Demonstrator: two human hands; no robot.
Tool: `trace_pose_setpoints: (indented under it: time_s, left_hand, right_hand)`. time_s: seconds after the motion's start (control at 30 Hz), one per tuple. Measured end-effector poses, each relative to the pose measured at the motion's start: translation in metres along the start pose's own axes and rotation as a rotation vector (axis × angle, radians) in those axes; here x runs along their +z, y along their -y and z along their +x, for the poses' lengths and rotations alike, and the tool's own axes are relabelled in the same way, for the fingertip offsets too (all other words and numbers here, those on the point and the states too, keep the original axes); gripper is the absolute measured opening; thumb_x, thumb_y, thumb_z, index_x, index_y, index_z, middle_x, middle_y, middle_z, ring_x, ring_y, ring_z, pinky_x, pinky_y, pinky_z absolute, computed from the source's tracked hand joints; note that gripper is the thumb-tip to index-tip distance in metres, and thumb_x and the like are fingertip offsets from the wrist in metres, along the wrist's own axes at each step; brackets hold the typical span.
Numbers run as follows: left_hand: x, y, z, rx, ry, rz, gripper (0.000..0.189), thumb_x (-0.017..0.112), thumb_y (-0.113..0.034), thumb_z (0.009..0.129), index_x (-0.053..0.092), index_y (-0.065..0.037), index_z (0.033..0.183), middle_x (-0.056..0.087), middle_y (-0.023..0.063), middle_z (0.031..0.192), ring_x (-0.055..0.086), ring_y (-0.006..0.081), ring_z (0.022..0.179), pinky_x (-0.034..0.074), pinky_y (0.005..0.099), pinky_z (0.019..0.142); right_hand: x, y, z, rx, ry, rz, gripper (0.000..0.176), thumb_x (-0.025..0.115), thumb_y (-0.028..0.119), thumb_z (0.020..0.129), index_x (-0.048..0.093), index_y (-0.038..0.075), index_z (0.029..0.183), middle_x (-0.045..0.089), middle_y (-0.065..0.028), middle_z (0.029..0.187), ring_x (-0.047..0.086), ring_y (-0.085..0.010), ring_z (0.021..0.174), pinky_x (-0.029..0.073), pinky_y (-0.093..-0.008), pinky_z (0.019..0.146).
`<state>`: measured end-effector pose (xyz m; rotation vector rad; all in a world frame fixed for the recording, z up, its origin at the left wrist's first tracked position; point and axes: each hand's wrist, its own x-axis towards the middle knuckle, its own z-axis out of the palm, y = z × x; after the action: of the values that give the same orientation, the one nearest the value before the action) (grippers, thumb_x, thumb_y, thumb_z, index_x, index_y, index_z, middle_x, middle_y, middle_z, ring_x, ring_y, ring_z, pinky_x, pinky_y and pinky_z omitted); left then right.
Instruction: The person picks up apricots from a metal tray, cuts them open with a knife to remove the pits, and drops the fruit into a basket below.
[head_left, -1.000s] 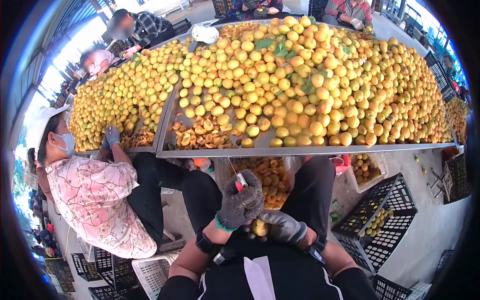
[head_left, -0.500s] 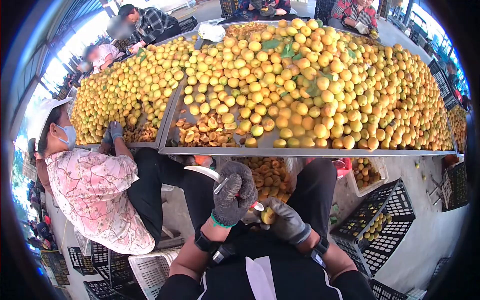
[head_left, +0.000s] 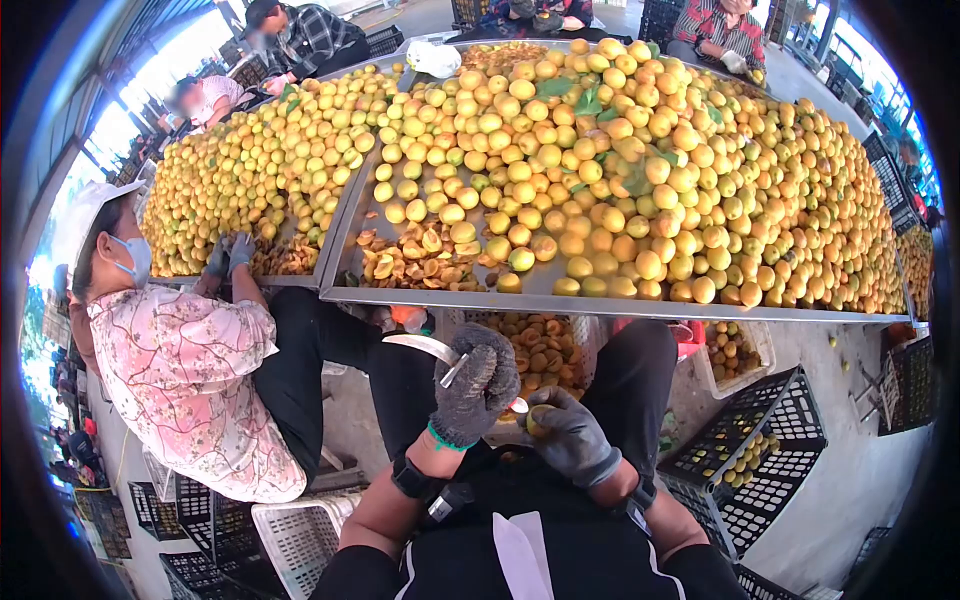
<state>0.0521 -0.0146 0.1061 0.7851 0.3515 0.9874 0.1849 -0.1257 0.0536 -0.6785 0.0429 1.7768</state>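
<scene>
The apricot (head_left: 536, 421) sits in the right hand (head_left: 573, 437), fingers curled round it. Just left of the apricot, the left hand (head_left: 476, 388) tightly grips a curved knife (head_left: 427, 346), blade pointing away from the apricot; its handle's end may touch it.

Head-worn view, forward and down

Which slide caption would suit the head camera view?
Gloved left hand with a curved blade, gloved right hand with one fruit, before a metal table heaped with yellow fruits.
</scene>
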Motion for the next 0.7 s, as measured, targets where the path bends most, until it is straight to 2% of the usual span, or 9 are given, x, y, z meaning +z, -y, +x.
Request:
trace_pose_setpoints:
  time_s: [0.03,0.1,0.2,0.23,0.3,0.33,0.4,0.6,0.7]
  left_hand:
    - [0.000,0.000,0.001,0.002,-0.003,0.000,0.020,0.061,-0.027,0.092,0.055,-0.009,0.093,0.043,0.0028,0.059,0.039,0.0134,0.044,0.034,0.0273,0.041]
    - [0.000,0.001,0.002,-0.025,0.023,-0.040,0.019,0.061,-0.027,0.092,0.055,-0.009,0.092,0.043,0.0033,0.058,0.039,0.0135,0.043,0.034,0.0281,0.042]
    - [0.005,0.001,0.005,0.012,0.037,-0.009,0.019,0.062,-0.027,0.092,0.056,-0.009,0.091,0.044,0.0037,0.059,0.039,0.0135,0.042,0.033,0.0286,0.042]
    - [0.005,0.001,0.005,0.012,0.035,-0.011,0.019,0.062,-0.027,0.092,0.056,-0.009,0.091,0.044,0.0037,0.059,0.039,0.0135,0.042,0.033,0.0286,0.042]
    - [0.005,0.000,0.006,-0.021,0.039,-0.015,0.019,0.063,-0.026,0.091,0.056,-0.008,0.090,0.046,0.0040,0.059,0.039,0.0135,0.043,0.033,0.0290,0.042]
    - [0.005,0.000,0.005,-0.021,0.040,-0.015,0.019,0.063,-0.026,0.091,0.056,-0.008,0.090,0.046,0.0040,0.059,0.039,0.0135,0.043,0.033,0.0290,0.042]
    - [0.004,-0.001,0.004,-0.010,0.059,-0.038,0.018,0.063,-0.025,0.091,0.056,-0.008,0.091,0.047,0.0041,0.059,0.040,0.0131,0.044,0.033,0.0288,0.042]
    - [0.000,-0.004,0.000,-0.007,0.034,-0.033,0.017,0.064,-0.023,0.091,0.057,-0.008,0.092,0.048,0.0042,0.061,0.039,0.0128,0.043,0.033,0.0287,0.042]
    - [0.004,-0.011,0.001,-0.005,0.082,-0.067,0.017,0.065,-0.023,0.090,0.059,-0.007,0.092,0.051,0.0052,0.064,0.040,0.0123,0.043,0.033,0.0283,0.042]
  right_hand:
    - [-0.005,-0.002,0.002,0.003,0.001,-0.001,0.021,0.057,0.001,0.089,0.053,0.005,0.109,0.054,-0.0061,0.107,0.057,-0.0195,0.099,0.050,-0.0321,0.087]
    - [-0.013,-0.007,0.005,-0.391,0.047,-0.829,0.032,0.059,-0.008,0.082,0.052,0.003,0.111,0.054,-0.0063,0.109,0.055,-0.0186,0.106,0.049,-0.0305,0.092]
    - [-0.012,-0.003,0.002,-0.559,0.084,-1.102,0.043,0.061,-0.015,0.076,0.051,0.002,0.115,0.055,-0.0074,0.113,0.055,-0.0178,0.107,0.047,-0.0284,0.096]
    - [-0.011,-0.003,0.004,-0.556,0.084,-1.103,0.043,0.061,-0.015,0.076,0.051,0.002,0.115,0.055,-0.0074,0.113,0.055,-0.0178,0.107,0.047,-0.0284,0.096]
    - [-0.007,-0.002,0.008,-0.141,0.082,-0.428,0.040,0.061,-0.006,0.081,0.051,0.002,0.119,0.055,-0.0108,0.115,0.057,-0.0190,0.106,0.050,-0.0277,0.086]
    - [-0.002,0.001,0.009,-0.142,0.081,-0.429,0.040,0.061,-0.006,0.081,0.051,0.002,0.119,0.055,-0.0108,0.115,0.057,-0.0190,0.106,0.050,-0.0277,0.086]
    - [0.012,0.009,0.008,0.181,0.278,0.167,0.043,0.059,0.005,0.086,0.045,0.002,0.127,0.055,-0.0144,0.117,0.058,-0.0212,0.099,0.049,-0.0262,0.072]
    - [0.018,0.006,-0.001,0.135,0.187,-0.122,0.047,0.054,0.016,0.092,0.034,0.004,0.133,0.055,-0.0147,0.114,0.053,-0.0187,0.082,0.043,-0.0245,0.061]
    - [0.028,0.007,-0.004,0.100,0.071,-0.184,0.039,0.049,0.022,0.096,0.039,0.007,0.130,0.054,-0.0134,0.110,0.053,-0.0176,0.080,0.042,-0.0243,0.061]
